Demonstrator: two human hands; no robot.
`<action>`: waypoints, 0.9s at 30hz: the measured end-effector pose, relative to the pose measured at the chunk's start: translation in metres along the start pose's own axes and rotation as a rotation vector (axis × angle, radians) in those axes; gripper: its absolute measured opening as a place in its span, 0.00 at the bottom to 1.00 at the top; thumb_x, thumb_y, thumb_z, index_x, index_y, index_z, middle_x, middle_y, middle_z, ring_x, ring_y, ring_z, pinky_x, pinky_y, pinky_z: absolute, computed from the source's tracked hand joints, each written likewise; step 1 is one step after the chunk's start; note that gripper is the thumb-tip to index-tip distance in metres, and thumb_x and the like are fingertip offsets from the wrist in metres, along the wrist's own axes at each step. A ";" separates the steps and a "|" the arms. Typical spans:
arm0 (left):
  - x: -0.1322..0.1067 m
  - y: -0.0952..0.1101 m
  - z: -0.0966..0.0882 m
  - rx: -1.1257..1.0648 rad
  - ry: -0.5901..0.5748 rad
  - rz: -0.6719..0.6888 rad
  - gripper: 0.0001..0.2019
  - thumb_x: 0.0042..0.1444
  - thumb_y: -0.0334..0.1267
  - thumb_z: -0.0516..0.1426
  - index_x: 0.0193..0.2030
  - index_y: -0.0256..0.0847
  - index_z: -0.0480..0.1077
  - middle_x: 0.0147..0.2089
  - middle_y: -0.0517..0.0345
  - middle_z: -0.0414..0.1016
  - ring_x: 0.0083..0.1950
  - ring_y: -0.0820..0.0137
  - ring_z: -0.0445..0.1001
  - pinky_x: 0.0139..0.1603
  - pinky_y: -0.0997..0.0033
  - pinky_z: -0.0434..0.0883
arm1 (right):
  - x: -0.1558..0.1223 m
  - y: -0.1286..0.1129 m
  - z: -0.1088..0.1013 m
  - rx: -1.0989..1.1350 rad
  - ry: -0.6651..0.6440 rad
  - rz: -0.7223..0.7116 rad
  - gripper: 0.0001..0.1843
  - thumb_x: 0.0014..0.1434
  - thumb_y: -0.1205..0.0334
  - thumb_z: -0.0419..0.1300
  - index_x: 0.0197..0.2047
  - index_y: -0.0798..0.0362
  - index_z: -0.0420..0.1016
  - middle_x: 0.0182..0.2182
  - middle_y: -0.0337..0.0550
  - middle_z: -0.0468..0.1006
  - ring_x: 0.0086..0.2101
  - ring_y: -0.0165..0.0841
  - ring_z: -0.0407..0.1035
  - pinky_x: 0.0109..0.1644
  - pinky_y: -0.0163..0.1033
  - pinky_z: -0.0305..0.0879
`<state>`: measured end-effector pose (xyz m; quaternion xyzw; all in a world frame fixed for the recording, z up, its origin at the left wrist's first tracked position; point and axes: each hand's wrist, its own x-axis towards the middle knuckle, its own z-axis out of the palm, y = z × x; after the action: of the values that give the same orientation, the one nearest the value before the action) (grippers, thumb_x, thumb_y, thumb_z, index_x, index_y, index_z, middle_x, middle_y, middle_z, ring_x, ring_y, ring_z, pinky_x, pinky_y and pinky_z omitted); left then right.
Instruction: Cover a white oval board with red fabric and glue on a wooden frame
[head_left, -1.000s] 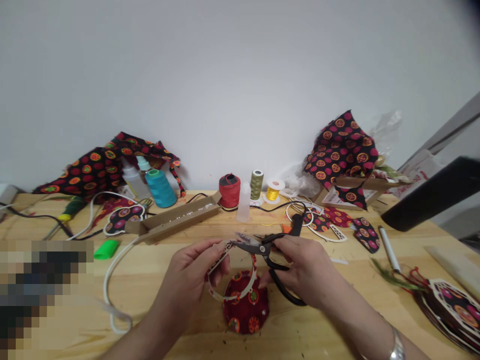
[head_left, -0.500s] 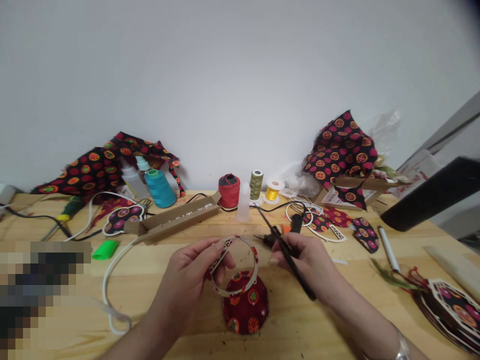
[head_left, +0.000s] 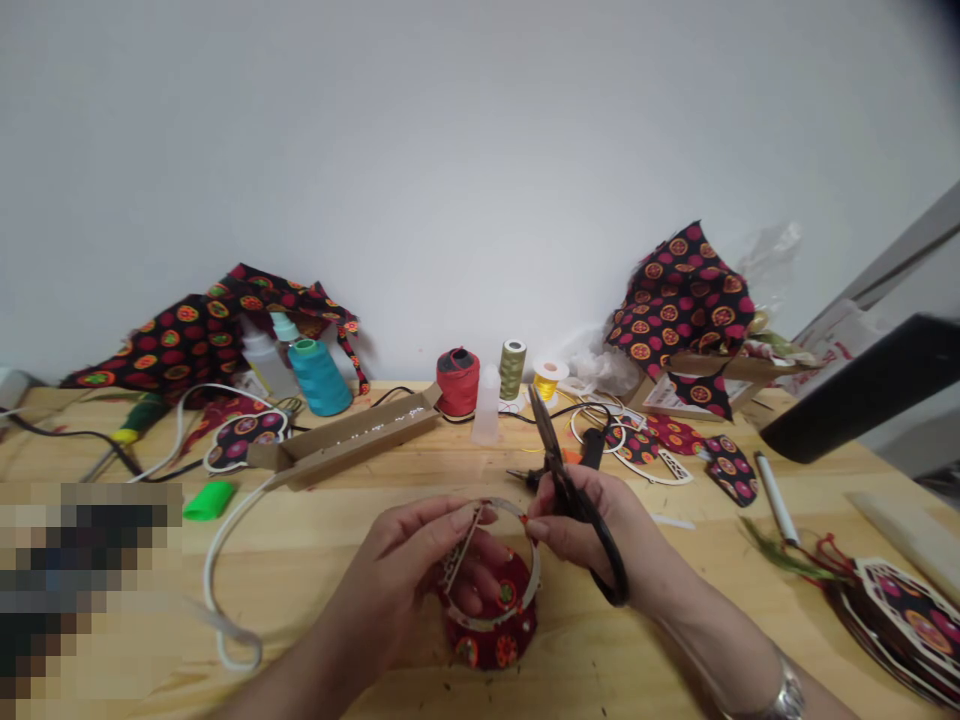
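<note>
Gripping the ring frame (head_left: 537, 576) by its latticed side between thumb and curled fingers of the left hand (head_left: 418, 552), over the red fabric round (head_left: 499, 652) on the bench (head_left: 390, 680). Holding black scissors (head_left: 551, 440) in the partly curled right hand (head_left: 621, 520), blades together and pointing away beyond the fabric round, with thumb tip at the ring's right rim. Facing a red thread spool (head_left: 457, 383) well beyond the fabric round, a green cap (head_left: 210, 500) to its left, a white marker (head_left: 778, 497) to its right.
</note>
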<state>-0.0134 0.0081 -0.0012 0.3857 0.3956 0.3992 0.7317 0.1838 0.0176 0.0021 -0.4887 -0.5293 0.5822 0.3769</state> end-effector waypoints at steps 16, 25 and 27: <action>0.001 0.004 0.001 0.098 0.210 0.040 0.16 0.53 0.46 0.57 0.23 0.35 0.74 0.18 0.58 0.73 0.15 0.79 0.62 0.15 0.81 0.55 | -0.007 -0.004 0.001 -0.820 0.158 -0.285 0.14 0.45 0.56 0.65 0.31 0.51 0.65 0.23 0.33 0.64 0.24 0.28 0.55 0.26 0.33 0.52; 0.005 0.008 -0.002 0.021 0.351 0.076 0.14 0.52 0.44 0.57 0.22 0.37 0.73 0.18 0.61 0.71 0.16 0.79 0.61 0.15 0.82 0.55 | -0.006 0.004 0.001 -1.167 0.175 -0.449 0.08 0.47 0.62 0.61 0.32 0.52 0.68 0.32 0.43 0.71 0.31 0.35 0.64 0.33 0.37 0.57; 0.006 0.009 -0.002 -0.003 0.357 0.091 0.12 0.52 0.43 0.58 0.24 0.37 0.74 0.21 0.61 0.73 0.17 0.80 0.62 0.15 0.82 0.55 | -0.005 0.007 -0.001 -1.194 0.192 -0.474 0.08 0.47 0.61 0.61 0.32 0.53 0.69 0.31 0.43 0.71 0.32 0.35 0.65 0.33 0.37 0.58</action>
<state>-0.0159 0.0172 0.0040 0.3253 0.5007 0.4947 0.6315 0.1863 0.0123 -0.0042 -0.5339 -0.8194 0.0428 0.2043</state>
